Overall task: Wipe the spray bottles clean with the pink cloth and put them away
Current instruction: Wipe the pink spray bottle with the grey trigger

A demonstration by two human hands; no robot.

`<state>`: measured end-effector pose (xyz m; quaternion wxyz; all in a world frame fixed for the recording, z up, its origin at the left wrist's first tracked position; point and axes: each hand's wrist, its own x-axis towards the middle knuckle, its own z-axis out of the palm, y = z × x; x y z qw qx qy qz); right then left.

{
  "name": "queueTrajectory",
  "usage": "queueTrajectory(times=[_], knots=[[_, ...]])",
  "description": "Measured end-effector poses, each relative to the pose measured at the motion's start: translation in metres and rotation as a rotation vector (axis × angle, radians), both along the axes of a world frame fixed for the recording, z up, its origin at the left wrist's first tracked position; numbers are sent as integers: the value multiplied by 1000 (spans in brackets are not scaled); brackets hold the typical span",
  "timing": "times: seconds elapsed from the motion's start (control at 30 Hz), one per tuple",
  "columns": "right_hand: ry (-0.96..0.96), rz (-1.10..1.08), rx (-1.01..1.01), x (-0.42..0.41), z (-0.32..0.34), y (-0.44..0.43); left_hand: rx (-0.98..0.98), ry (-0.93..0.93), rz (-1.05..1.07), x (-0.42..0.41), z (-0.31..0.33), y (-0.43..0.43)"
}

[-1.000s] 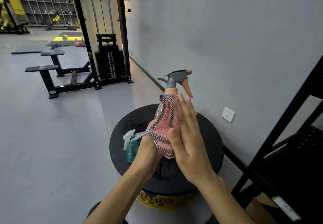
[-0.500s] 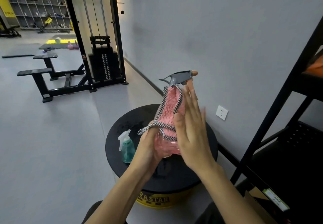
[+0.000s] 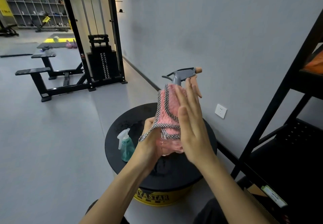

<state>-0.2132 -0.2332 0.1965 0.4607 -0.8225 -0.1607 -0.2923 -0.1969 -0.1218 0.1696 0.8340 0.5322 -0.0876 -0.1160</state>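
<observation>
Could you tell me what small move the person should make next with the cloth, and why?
Probably slide the right hand down, dragging the pink cloth over the lower body of the pink spray bottle. The cloth covers only the upper half under the flat palm, the clear lower part is bare, and the left hand grips the base to steady it.

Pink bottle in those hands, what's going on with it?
A person is cleaning the pink bottle, held up above a round black stand. The left hand grips its lower part, while the right hand, fingers straight, presses the pink cloth flat against its side. A teal bottle stands on the stand, untouched.
</observation>
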Motion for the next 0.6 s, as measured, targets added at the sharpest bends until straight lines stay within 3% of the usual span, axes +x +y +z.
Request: queueTrajectory(times=[0.1,0.23,0.37,0.6], knots=[[-14,-18,14,3,2,-4,-12,-60,-6,-10,9,0],[-28,102,138,-23,-27,5,-154,23,102,-5,15,4],[19,131,183,-33,-31,14,-109,-72,52,-3,8,6],[88,116,231,-2,3,-10,-121,1,-27,-9,6,-5]])
